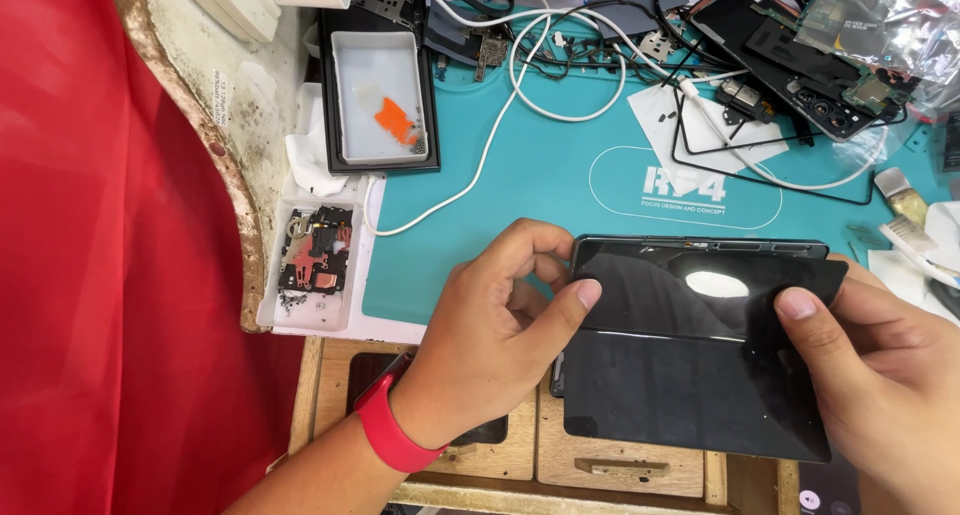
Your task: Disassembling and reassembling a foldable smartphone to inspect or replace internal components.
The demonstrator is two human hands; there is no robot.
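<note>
Phone with black panel at 5 o'clock of teal mat, overhanging desk front edge. Probably light, stiff, glossy, slippery, fragile; best gripped by side edges. Left hand clamped on left edge at 9 o'clock, thumb on glass; right hand pinching right edge at 3 o'clock. Open mat at 12 o'clock; white cable, parts tray toward 10 o'clock.

A teal mat covers the bench. Far left sits a white tray holding an orange scrap. A white cable loops across. Red cloth hangs left; phone parts lie far right.
</note>
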